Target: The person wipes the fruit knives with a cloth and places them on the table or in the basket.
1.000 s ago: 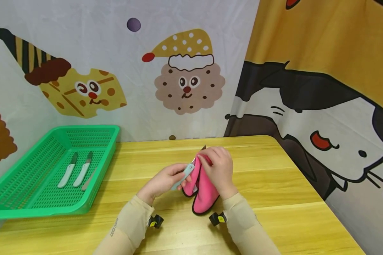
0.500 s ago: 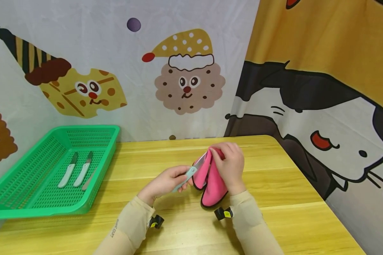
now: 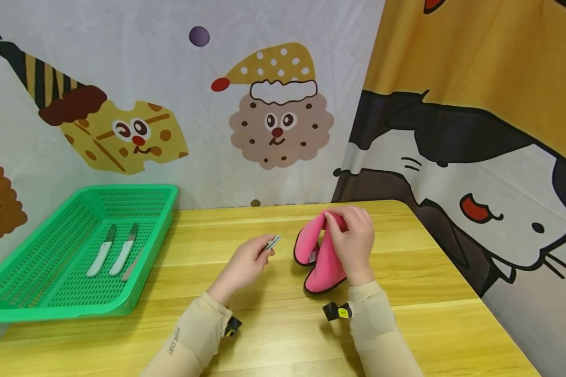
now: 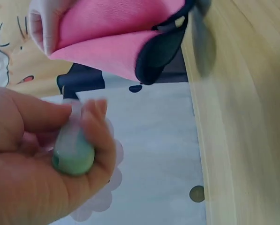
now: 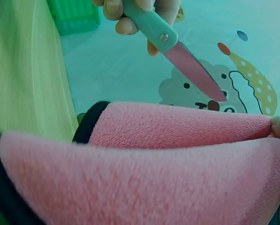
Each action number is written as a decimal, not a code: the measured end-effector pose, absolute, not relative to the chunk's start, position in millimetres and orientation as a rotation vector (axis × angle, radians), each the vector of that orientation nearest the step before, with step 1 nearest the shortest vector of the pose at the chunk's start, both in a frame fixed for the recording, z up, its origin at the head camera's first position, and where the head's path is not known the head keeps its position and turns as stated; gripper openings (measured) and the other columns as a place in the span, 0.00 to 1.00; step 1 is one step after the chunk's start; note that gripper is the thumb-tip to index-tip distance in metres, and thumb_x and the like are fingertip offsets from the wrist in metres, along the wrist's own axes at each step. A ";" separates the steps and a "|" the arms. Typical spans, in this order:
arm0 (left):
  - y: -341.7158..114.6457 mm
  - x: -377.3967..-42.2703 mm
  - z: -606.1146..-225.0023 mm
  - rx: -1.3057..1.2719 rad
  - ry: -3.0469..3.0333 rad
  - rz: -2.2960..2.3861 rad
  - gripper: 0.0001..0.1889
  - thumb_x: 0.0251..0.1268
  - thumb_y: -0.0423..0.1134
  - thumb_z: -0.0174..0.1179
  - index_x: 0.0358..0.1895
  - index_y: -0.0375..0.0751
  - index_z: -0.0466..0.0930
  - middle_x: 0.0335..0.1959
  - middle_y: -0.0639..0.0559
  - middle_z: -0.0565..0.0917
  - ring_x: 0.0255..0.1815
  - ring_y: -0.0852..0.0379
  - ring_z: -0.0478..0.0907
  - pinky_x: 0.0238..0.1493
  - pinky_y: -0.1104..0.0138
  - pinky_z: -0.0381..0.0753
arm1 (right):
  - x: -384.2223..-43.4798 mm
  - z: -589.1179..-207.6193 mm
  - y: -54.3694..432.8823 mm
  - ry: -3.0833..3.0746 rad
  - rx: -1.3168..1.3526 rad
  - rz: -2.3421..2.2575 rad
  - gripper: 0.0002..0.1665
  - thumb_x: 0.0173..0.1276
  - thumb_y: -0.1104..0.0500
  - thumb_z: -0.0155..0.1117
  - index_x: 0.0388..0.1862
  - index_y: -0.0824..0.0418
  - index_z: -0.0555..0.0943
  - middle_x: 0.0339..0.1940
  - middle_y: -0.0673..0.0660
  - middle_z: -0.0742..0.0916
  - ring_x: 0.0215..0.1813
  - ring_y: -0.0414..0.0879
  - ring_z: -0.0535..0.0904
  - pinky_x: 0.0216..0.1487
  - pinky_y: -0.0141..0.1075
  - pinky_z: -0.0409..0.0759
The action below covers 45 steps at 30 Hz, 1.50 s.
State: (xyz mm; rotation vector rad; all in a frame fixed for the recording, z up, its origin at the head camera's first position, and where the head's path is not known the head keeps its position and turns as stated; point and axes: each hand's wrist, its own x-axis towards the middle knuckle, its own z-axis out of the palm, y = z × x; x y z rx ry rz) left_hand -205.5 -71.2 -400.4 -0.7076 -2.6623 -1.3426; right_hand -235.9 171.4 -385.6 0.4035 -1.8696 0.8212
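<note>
Left hand (image 3: 242, 264) curled in a grip; right hand (image 3: 354, 243) pinching, forearms apart.

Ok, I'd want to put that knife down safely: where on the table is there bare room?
Bare wood lies between the green basket and the left hand, along the table right of the pink cloth, and at the near edge. It is crowded only where the knife and right hand face each other.

Green-handled knife (image 3: 272, 242) beside folded pink cloth (image 3: 319, 250)
</note>
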 end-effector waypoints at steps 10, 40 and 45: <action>-72.7 -209.6 -407.6 -0.625 -2.287 -0.837 0.24 0.55 0.16 0.63 0.58 0.30 0.78 0.39 0.38 0.82 0.40 0.41 0.79 0.44 0.52 0.81 | -232.9 -382.8 168.2 -1.879 0.442 0.803 0.05 0.63 0.60 0.73 0.35 0.62 0.88 0.33 0.56 0.88 0.38 0.54 0.80 0.45 0.47 0.73; -59.4 -208.3 -415.4 -0.723 -2.009 -0.611 0.21 0.54 0.20 0.65 0.54 0.31 0.81 0.36 0.38 0.78 0.34 0.41 0.76 0.34 0.53 0.78 | -223.3 -401.7 113.9 -1.852 0.690 0.700 0.06 0.58 0.61 0.76 0.34 0.59 0.87 0.33 0.52 0.87 0.37 0.51 0.80 0.42 0.46 0.76; -54.0 -204.8 -416.3 -0.756 -2.001 -0.622 0.18 0.59 0.26 0.67 0.54 0.33 0.82 0.35 0.40 0.78 0.32 0.43 0.75 0.32 0.55 0.78 | -222.3 -403.6 111.7 -1.874 0.670 0.686 0.06 0.59 0.60 0.76 0.34 0.59 0.87 0.33 0.52 0.87 0.38 0.52 0.81 0.42 0.47 0.77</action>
